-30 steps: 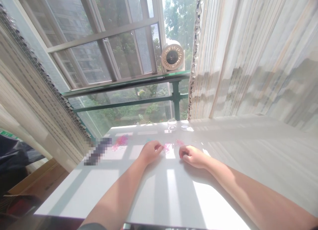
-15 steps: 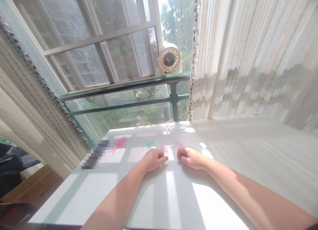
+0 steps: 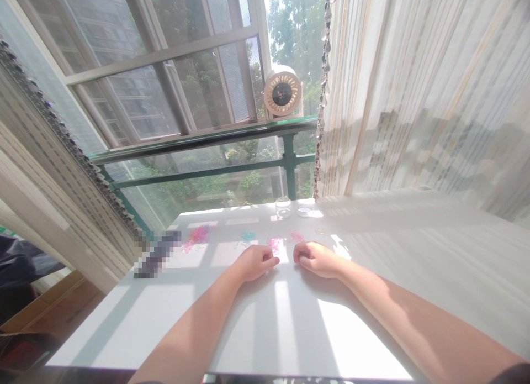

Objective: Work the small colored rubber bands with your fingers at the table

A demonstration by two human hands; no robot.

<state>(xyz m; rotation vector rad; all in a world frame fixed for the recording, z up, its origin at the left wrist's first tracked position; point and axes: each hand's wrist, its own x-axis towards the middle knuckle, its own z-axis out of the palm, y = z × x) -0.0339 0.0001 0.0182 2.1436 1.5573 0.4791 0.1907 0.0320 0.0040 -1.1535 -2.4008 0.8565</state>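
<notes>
On the white table (image 3: pixel 182 317), my left hand (image 3: pixel 259 262) rests with its fingers curled in and the thumb pointing right. Across a small gap, my right hand (image 3: pixel 317 259) is curled in the same way. Whatever either hand may hold is too small or hidden. Just beyond them lie loose piles of small thin coloured pieces, which look like little rubber bands: a pink pile (image 3: pixel 274 244), a coral pile (image 3: pixel 297 237), a teal pile (image 3: pixel 248 237) and a larger mixed pink and purple pile (image 3: pixel 199 237). A few yellowish pieces (image 3: pixel 319 230) lie farther right.
A clear round container (image 3: pixel 284 208) stands at the table's far edge, with a flat round lid (image 3: pixel 305 211) beside it. A dark blurred-out object (image 3: pixel 159 254) lies at the left edge. A round fan (image 3: pixel 282 93) sits by the window; curtains (image 3: pixel 393 85) hang on both sides.
The view has shifted very slightly. Both hands keep nearly the same place and curled shape, and the piles look unchanged.
</notes>
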